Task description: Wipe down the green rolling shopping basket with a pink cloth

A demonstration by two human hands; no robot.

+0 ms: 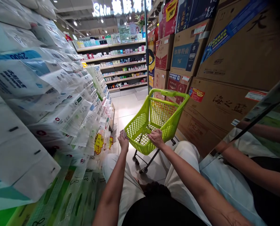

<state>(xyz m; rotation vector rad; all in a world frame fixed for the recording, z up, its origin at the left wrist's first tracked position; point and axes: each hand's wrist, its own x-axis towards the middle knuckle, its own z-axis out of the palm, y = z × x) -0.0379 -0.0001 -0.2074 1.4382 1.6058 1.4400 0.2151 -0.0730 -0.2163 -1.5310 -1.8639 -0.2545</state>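
A lime-green plastic shopping cart (154, 121) stands on the floor right in front of my legs, with a mesh basket and black wheels. The basket holds nothing I can see. My left hand (123, 140) is closed around the near left corner of its rim. A small greyish patch, perhaps cloth, shows at those fingers; I cannot make it out clearly. On the near right side of the rim, my right hand (156, 138) is curled over the edge, fingers bent. The cart's handle (170, 93) is on the far side, away from me.
Stacked tissue packs (66, 110) rise close on the left. Tall cardboard cartons (224, 97) line the right, beside a reflective panel (255, 131). A glass door edge with a dark handle (150, 57) stands ahead. Shelves of cosmetics (124, 61) lie beyond the tiled floor (128, 103).
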